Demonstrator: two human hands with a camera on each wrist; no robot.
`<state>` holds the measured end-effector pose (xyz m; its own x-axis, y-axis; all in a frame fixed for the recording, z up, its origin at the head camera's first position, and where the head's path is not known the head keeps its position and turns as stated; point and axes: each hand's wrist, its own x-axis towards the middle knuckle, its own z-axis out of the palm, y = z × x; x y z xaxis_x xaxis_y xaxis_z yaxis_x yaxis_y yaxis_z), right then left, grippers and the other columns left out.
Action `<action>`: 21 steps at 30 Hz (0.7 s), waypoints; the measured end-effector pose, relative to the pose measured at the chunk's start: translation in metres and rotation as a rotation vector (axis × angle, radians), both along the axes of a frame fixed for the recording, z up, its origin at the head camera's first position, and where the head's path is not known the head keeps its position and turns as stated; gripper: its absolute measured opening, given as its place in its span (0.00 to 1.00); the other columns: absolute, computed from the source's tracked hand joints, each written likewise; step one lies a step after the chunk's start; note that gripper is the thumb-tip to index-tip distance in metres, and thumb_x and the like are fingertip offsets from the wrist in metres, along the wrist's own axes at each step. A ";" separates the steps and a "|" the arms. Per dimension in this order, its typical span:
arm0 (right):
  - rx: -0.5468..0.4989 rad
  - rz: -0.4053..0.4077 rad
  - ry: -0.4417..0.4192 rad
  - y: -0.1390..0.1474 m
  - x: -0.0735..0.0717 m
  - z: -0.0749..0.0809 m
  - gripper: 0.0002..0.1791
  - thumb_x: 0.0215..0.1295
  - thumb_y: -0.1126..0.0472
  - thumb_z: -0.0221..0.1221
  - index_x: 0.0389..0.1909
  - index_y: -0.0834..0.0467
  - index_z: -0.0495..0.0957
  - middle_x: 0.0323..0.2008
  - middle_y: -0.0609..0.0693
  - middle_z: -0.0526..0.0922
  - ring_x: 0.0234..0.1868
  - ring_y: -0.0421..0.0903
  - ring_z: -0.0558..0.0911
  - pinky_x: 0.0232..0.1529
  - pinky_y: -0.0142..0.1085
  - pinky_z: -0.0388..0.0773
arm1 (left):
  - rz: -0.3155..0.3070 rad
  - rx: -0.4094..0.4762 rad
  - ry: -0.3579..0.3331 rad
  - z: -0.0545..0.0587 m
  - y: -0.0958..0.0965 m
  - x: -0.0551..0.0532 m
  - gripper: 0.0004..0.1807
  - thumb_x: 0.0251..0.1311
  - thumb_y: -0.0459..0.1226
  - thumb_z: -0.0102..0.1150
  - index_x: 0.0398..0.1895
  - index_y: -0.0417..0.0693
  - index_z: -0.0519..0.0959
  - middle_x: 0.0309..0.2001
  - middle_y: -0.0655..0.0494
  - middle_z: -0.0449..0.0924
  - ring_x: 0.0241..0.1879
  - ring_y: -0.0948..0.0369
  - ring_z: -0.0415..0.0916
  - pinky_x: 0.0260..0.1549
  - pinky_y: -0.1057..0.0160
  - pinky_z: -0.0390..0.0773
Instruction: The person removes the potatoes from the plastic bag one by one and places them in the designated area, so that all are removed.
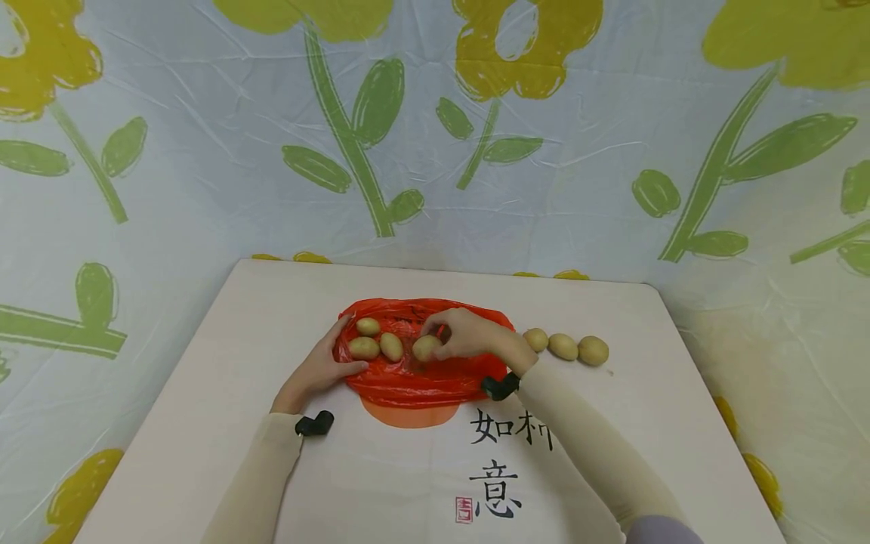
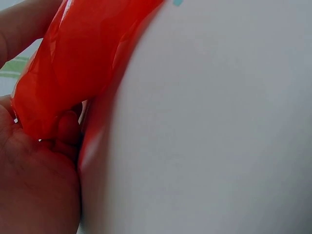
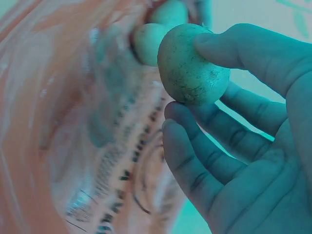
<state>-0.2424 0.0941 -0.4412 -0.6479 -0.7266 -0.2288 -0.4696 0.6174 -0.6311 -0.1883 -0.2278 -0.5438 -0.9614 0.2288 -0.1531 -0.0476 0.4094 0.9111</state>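
Note:
A red plastic bag point(image 1: 408, 393) lies spread open on the table, with several potatoes on its left part, among them one potato point(image 1: 363, 348) near the left hand. My left hand point(image 1: 325, 364) grips the bag's left edge; in the left wrist view its fingers curl round the red plastic point(image 2: 83, 53). Over the middle of the bag, my right hand point(image 1: 469, 333) pinches a potato point(image 1: 427, 348) between thumb and fingers. The right wrist view shows this held potato point(image 3: 190, 68) with dark specks on its skin, and printed marks on the bag behind it.
To the right of the bag, three potatoes sit in a row on the table, the outermost potato point(image 1: 593, 350) farthest right. The pale table cover point(image 1: 381, 483) bears black brush characters and an orange disc. A flowered cloth point(image 1: 435, 211) hangs behind the table.

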 end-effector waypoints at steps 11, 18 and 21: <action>-0.147 -0.080 0.052 0.033 0.023 0.028 0.17 0.63 0.59 0.68 0.53 0.52 0.82 0.44 0.46 0.83 0.40 0.48 0.80 0.42 0.37 0.82 | 0.011 0.000 -0.017 0.000 0.000 0.001 0.60 0.57 0.45 0.76 0.85 0.57 0.43 0.84 0.47 0.44 0.81 0.42 0.43 0.76 0.33 0.51; -0.252 -0.171 0.059 0.061 0.036 0.033 0.18 0.62 0.62 0.67 0.54 0.54 0.83 0.47 0.49 0.85 0.45 0.49 0.82 0.48 0.44 0.85 | 0.012 -0.008 -0.020 -0.001 0.000 0.001 0.60 0.57 0.47 0.75 0.85 0.60 0.43 0.84 0.47 0.44 0.82 0.42 0.42 0.76 0.32 0.48; -0.288 -0.216 0.066 0.074 0.043 0.034 0.19 0.61 0.63 0.67 0.54 0.55 0.82 0.47 0.50 0.85 0.47 0.51 0.83 0.49 0.46 0.85 | 0.010 -0.003 -0.017 -0.001 0.000 0.000 0.60 0.57 0.47 0.75 0.85 0.60 0.44 0.84 0.47 0.44 0.82 0.42 0.42 0.76 0.32 0.48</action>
<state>-0.1994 0.1678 -0.4069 -0.7998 -0.6002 0.0124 -0.3932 0.5081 -0.7663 -0.1878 -0.2279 -0.5451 -0.9608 0.2190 -0.1698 -0.0667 0.4118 0.9088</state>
